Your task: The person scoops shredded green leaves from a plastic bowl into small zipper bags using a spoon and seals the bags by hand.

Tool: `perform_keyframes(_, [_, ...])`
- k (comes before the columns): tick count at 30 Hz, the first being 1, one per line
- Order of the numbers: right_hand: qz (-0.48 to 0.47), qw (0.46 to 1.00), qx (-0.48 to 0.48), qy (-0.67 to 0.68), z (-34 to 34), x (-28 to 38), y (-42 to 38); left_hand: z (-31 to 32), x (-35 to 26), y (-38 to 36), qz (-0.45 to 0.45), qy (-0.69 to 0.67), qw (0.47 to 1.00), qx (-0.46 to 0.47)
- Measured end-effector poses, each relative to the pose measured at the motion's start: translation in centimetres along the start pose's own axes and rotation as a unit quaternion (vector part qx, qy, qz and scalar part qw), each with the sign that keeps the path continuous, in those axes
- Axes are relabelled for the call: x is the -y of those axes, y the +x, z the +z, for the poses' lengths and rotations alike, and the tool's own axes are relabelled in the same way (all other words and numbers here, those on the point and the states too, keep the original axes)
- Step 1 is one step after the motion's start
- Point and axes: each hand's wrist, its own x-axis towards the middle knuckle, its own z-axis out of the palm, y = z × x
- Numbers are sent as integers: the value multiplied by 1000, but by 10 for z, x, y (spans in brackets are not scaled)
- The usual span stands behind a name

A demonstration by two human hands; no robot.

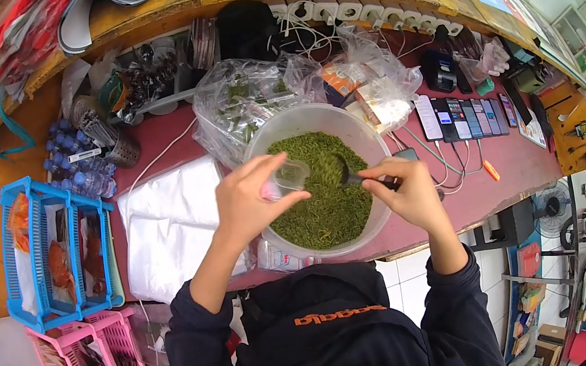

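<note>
A wide whitish plastic tub (372, 136) filled with finely chopped dry green leaves (324, 223) stands at the table's front edge. Over its left side, my left hand (242, 198) grips a small clear plastic cup (293, 174) between thumb and fingers, its mouth tipped toward the middle of the tub. My right hand (408, 192) has its fingers wrapped round the handle of a black spoon (345, 174). The spoon's bowl is close over the leaves, near the cup, with green bits at it. Part of the handle is hidden by my fingers.
Clear plastic bags (246, 93) crowd behind the tub. White plastic sheets (178, 223) lie at left, beside a blue basket (68, 310). Several phones (461, 120) with cables line the right side. A power strip (349, 11) runs along the back under a wooden shelf.
</note>
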Motion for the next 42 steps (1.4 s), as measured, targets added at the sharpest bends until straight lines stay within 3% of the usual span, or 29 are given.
perform_keyframes(2, [-17,999,-32,-9,0,12,-3,11,-7,0,6,-15,999,36])
perform_keyframes(5, [-172,953,-189,-163,12,20,-8,18,-19,6,-7,-32,998,46])
perform_keyframes(6, [-173,953,-188,-164,15,22,-9,19,-23,8,-12,-39,998,48])
perform_keyframes(8, [-241,906,-185,-295,19,23,-11,18,-29,10,-26,-52,997,43])
perform_keyframes(14, [-218,897,-252,-291,3,25,-17,17,-27,5,-48,-31,998,6])
perform_keyframes(17, [-116,960,-119,-227,-10,27,-19,21,-26,-1,-16,38,999,-33])
perform_keyframes(18, [-114,959,-122,-228,0,29,-10,23,-28,-2,12,82,995,-59])
perform_keyframes(20, [-210,970,-82,-89,33,26,10,29,-39,-7,10,87,995,-37])
perform_keyframes(22, [-205,972,-81,-82,44,10,17,25,-41,-4,7,98,995,-18])
perform_keyframes(24, [-204,974,-70,-72,44,6,22,5,-32,0,-51,-1,997,53])
perform_keyframes(26, [-190,981,26,-12,30,5,19,4,-9,3,-24,-50,998,38])
perform_keyframes(28, [-202,979,29,-14,26,8,17,6,2,9,-72,-309,934,165])
perform_keyframes(31, [-43,974,-59,212,32,9,9,11,-4,4,-143,-375,906,136])
perform_keyframes(32, [-41,975,-60,212,34,3,8,14,-7,2,-178,-430,878,114])
perform_keyframes(34, [67,949,3,309,34,-4,7,15,-15,2,-198,-422,879,98])
perform_keyframes(38, [18,939,-14,343,37,-4,-1,15,-23,-3,-207,-409,885,83])
perform_keyframes(40, [-16,955,-29,296,42,-5,1,19,-27,-5,-198,-403,889,86])
perform_keyframes(42, [-25,969,-23,245,50,3,0,24,-34,-6,-136,-408,898,91])
